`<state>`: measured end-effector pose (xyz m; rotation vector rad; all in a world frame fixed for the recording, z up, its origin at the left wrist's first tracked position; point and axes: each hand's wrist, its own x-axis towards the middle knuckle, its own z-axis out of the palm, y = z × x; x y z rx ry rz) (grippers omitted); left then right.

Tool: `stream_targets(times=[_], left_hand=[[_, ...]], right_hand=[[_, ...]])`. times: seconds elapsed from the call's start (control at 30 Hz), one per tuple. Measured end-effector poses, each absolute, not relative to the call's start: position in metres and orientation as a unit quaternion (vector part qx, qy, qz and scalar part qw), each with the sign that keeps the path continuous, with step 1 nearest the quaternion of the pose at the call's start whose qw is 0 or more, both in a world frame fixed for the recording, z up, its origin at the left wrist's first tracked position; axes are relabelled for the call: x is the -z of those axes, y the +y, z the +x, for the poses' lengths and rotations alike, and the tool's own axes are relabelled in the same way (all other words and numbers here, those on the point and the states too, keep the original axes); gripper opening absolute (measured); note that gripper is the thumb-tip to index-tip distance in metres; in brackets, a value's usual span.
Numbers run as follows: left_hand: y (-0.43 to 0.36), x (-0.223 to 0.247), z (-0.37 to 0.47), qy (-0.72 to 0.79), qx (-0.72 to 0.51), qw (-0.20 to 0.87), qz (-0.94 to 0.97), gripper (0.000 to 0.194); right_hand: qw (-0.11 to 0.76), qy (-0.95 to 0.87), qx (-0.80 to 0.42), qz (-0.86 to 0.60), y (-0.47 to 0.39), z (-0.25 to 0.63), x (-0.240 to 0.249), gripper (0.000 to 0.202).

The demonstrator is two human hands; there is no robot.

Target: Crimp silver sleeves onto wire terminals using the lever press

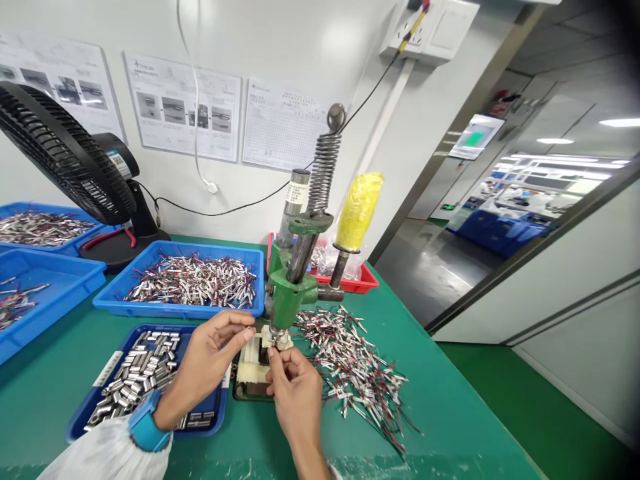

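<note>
A green hand press (pixel 290 293) with a coil spring and a yellow-wrapped lever (pixel 359 210) stands in front of me. My left hand (pixel 210 357), a blue band at its wrist, is at the left of the press head, thumb and fingertips brought together; anything between them is too small to make out. At the cream fixture (pixel 250 373) under the ram, my right hand (pixel 297 393) pinches with thumb and forefinger. What it pinches is hidden by the fingers. Small metal cylinders (pixel 143 367) lie in a dark blue tray (pixel 75 427) beneath my left forearm.
Right of the press lies a loose heap of wired metal parts (pixel 355 370). Blue bins (pixel 180 310) of similar parts stand behind and left. A red tray (pixel 370 283) is behind the press, a black fan (pixel 65 153) at the left. The table edge slants along the right.
</note>
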<state>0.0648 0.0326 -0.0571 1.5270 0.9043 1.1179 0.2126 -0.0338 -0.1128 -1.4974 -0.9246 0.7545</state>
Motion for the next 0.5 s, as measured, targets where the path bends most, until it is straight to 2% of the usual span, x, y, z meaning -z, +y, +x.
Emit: stream_targets(times=[0.2, 0.5], left_hand=[[0.034, 0.060, 0.082, 0.360, -0.458, 0.487, 0.651, 0.031], [0.038, 0.049, 0.099, 0.313, -0.387, 0.502, 0.707, 0.032]], right_hand=[[0.575, -0.408, -0.311, -0.637, -0.034, 0.212, 0.114, 0.052], [0.578, -0.409, -0.312, -0.634, -0.034, 0.213, 0.117, 0.052]])
